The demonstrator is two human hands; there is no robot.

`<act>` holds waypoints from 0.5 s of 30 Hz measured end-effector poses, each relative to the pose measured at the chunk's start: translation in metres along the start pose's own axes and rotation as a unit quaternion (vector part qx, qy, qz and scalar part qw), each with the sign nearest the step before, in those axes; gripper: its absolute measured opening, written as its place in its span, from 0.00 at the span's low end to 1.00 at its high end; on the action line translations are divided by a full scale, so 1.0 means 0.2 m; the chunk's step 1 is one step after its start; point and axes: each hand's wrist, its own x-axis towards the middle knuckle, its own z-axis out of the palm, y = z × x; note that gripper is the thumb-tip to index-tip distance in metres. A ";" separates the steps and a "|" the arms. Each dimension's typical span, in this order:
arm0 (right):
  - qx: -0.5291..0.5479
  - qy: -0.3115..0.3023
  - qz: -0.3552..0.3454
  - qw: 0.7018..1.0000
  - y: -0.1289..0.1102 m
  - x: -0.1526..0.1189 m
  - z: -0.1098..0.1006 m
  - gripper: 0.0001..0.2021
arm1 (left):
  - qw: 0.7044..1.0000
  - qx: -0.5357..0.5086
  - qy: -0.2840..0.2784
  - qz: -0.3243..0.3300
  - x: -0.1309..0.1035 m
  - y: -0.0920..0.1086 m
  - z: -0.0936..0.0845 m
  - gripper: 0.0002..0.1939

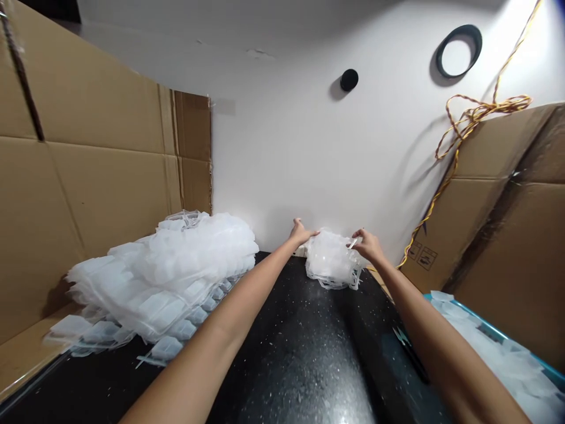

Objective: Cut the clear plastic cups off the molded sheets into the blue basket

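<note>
Both my arms reach over a black speckled counter toward the white wall. A small stack of translucent white plastic pieces lies at the counter's far edge. My left hand is at the stack's left side, thumb and fingers apart, fingertips at its top edge. My right hand is at the stack's right side, its fingers pinched on a small white strip. A larger heap of similar translucent pieces is piled on the left.
Cardboard panels stand on the left, a cardboard box on the right. A blue-rimmed bin holds translucent pieces. A dark-handled tool lies by my right forearm. Yellow-red twisted cable hangs at the right.
</note>
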 end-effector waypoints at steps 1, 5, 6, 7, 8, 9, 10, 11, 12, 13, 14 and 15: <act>-0.011 0.026 0.005 1.000 -0.01 0.01 0.03 0.17 | 0.999 0.014 0.029 -0.010 0.00 -0.03 0.00 0.22; -0.024 0.079 0.012 0.997 -0.03 -0.07 0.12 0.17 | 0.997 0.062 0.053 -0.013 -0.10 -0.15 0.07 0.24; -0.021 0.083 0.009 0.996 -0.04 -0.11 0.14 0.17 | 0.997 0.069 0.043 -0.004 -0.13 -0.17 0.11 0.23; -0.017 0.086 0.006 0.996 -0.05 -0.16 0.14 0.16 | 0.997 0.072 0.028 0.007 -0.16 -0.18 0.15 0.23; -0.011 0.090 0.000 0.996 -0.07 -0.22 0.13 0.15 | 0.997 0.073 0.009 0.019 -0.18 -0.17 0.19 0.22; -0.005 0.094 -0.007 0.996 -0.09 -0.29 0.11 0.14 | 0.997 0.069 -0.014 0.032 -0.20 -0.16 0.25 0.20; 0.001 0.100 -0.017 0.995 -0.11 -0.37 0.08 0.14 | 0.996 0.061 -0.039 0.046 -0.21 -0.14 0.31 0.19; 0.008 0.108 -0.028 0.994 -0.13 -0.47 0.04 0.14 | 0.995 0.049 -0.067 0.058 -0.22 -0.12 0.39 0.17; 0.013 0.115 -0.043 0.992 -0.14 -0.58 -0.02 0.17 | 0.993 0.035 -0.094 0.069 -0.23 -0.09 0.46 0.16; 0.017 0.121 -0.056 0.991 -0.15 -0.70 -0.09 0.20 | 0.990 0.019 -0.117 0.077 -0.23 -0.05 0.55 0.16; 0.018 0.130 -0.062 0.989 -0.15 -0.83 -0.17 0.24 | 0.987 0.002 -0.138 0.080 -0.24 -0.02 0.64 0.15; 0.014 0.144 -0.059 0.988 -0.13 -0.98 -0.26 0.26 | 0.985 -0.017 -0.154 0.080 -0.25 0.01 0.72 0.16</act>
